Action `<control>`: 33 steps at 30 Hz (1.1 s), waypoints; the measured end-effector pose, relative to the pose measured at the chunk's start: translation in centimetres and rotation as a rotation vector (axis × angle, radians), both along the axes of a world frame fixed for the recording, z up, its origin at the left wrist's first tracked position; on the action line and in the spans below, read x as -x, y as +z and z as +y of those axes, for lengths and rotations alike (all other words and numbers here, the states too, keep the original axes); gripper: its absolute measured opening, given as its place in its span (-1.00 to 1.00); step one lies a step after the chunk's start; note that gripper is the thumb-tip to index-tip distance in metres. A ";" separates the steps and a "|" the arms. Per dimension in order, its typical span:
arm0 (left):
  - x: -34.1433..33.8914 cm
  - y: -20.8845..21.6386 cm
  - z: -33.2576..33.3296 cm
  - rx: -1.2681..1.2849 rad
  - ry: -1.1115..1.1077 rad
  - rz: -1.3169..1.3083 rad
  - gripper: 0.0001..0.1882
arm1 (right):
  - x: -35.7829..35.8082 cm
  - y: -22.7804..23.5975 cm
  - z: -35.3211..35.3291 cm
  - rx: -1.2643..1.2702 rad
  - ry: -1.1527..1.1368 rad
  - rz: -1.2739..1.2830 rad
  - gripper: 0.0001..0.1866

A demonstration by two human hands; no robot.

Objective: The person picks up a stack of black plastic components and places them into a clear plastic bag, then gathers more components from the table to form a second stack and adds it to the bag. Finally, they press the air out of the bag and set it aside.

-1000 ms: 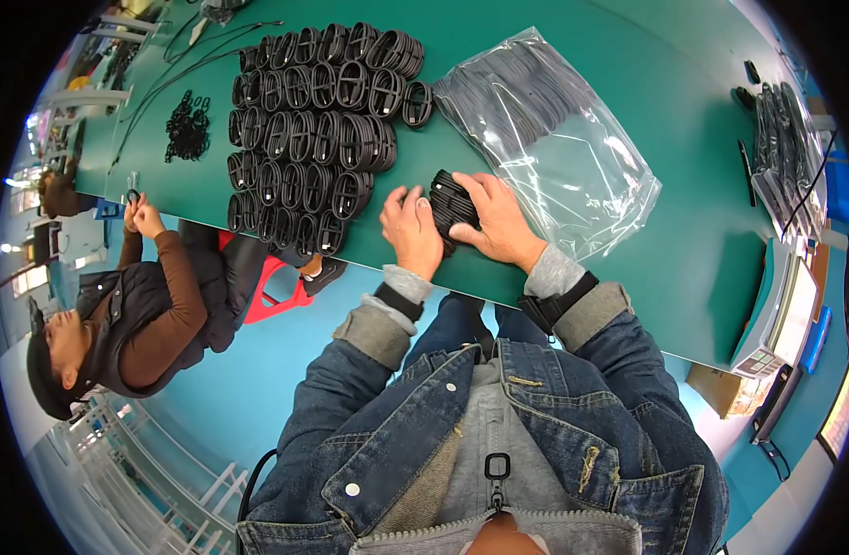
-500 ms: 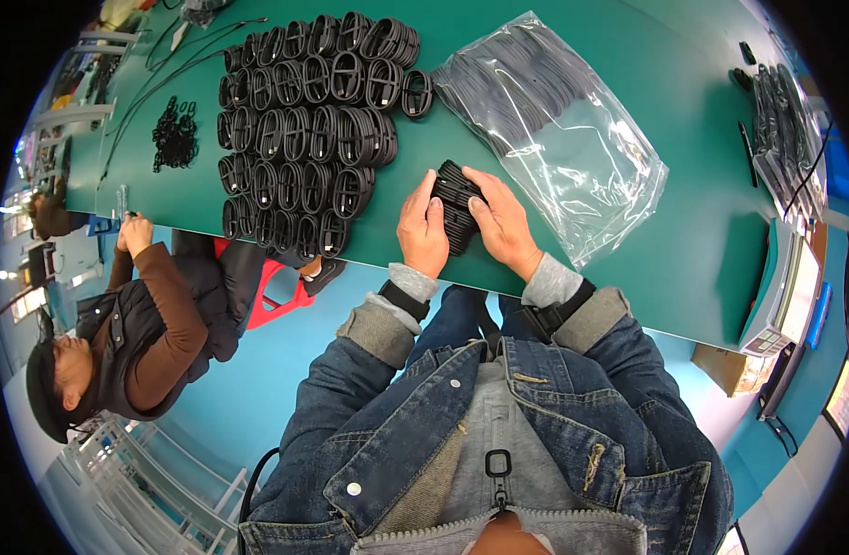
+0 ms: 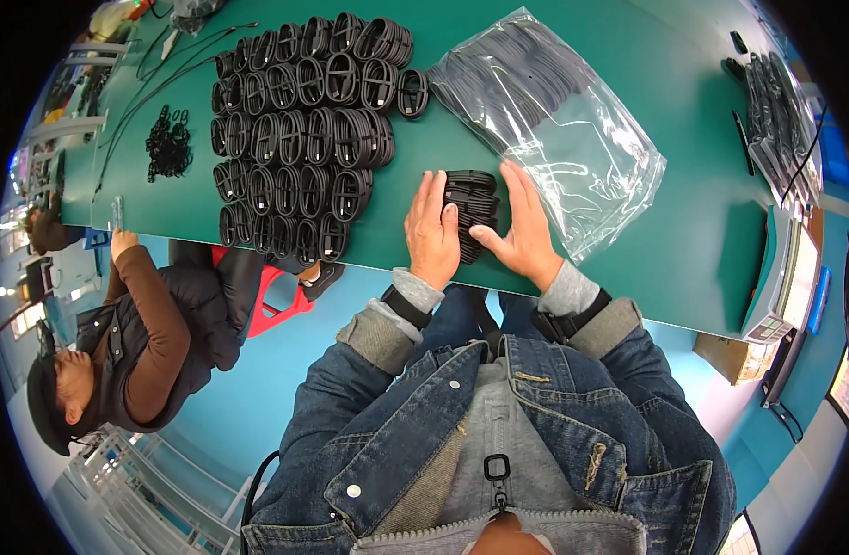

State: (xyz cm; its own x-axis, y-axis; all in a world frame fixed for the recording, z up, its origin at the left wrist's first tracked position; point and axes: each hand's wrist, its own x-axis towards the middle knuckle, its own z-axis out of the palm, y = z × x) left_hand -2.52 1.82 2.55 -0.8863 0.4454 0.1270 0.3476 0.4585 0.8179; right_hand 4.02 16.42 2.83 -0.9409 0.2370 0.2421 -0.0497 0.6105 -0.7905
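A small row of black coiled cables [image 3: 471,202] lies on the green table in front of me. My left hand [image 3: 432,233] rests along its left side, fingers stretched out together and the thumb against the coils. On the other side my right hand [image 3: 526,227] is open, its fingers held off the coils and its thumb reaching to their near right part. Just beyond my right fingertips is a clear plastic bag [image 3: 598,180], with more black coiled cables [image 3: 517,79] packed in its far part.
Several rows of black cable coils [image 3: 281,139] stand to the left, with one coil [image 3: 412,93] at their right edge. Farther left lies a pile of small black pieces [image 3: 169,143]. A seated person [image 3: 156,342] works at the table's left. Packed bags [image 3: 781,120] and a box-like device [image 3: 778,277] are at right.
My right hand has opened and shifted right, its fingers coming away from the coils. The row of coils has turned a little and now sits straighter. The person at left has lowered one hand.
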 end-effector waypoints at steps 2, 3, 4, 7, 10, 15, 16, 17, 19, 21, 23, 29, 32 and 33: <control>0.6 0.2 -0.1 0.063 -0.025 0.072 -0.56 | -2.0 0.0 -0.9 -0.032 -0.030 -0.013 -0.03; 1.0 0.2 -0.1 0.095 -0.039 0.110 -0.56 | -2.5 0.2 -1.3 -0.048 -0.046 -0.019 -0.01; 1.3 0.2 -0.1 0.095 -0.043 0.107 -0.56 | -2.9 0.4 -1.5 -0.048 -0.050 -0.022 -0.01; 2.1 0.2 -0.1 0.018 -0.088 0.014 -0.56 | -3.5 0.9 -2.1 -0.231 0.045 0.005 -0.03; 1.9 0.0 0.4 -0.068 -0.086 -0.056 -0.57 | -1.7 0.7 -1.8 -0.167 0.072 0.000 -0.07; 1.1 0.2 0.3 -0.107 -0.086 -0.100 -0.61 | -2.0 0.4 -1.8 -0.028 0.036 0.007 -0.31; 1.2 0.0 0.4 -0.106 -0.090 -0.103 -0.61 | -2.0 0.3 -1.7 -0.027 0.032 0.004 -0.31; 1.3 -0.1 0.5 -0.106 -0.080 -0.096 -0.62 | -1.7 0.1 -1.3 0.120 -0.039 -0.030 -0.40; 1.5 -0.3 0.5 -0.103 -0.055 -0.075 -0.63 | -0.4 0.3 -0.4 0.418 -0.176 -0.091 -0.59; 1.4 -0.2 0.6 -0.100 -0.050 -0.086 -0.63 | 1.0 0.3 0.5 0.283 -0.121 -0.105 -0.65; 1.3 -0.1 0.7 -0.092 -0.024 -0.101 -0.63 | 2.2 0.1 1.1 0.016 0.006 -0.132 -0.77; 1.4 -0.1 0.9 -0.041 -0.012 -0.062 -0.63 | 1.7 -0.5 1.9 0.124 -0.031 -0.065 -0.80; 1.4 -0.1 0.9 -0.003 -0.018 -0.055 -0.63 | 1.2 -0.5 1.8 0.179 -0.067 -0.076 -0.79; 1.4 -0.1 0.9 0.002 -0.027 -0.046 -0.62 | 1.1 -0.4 1.6 0.181 -0.076 -0.088 -0.78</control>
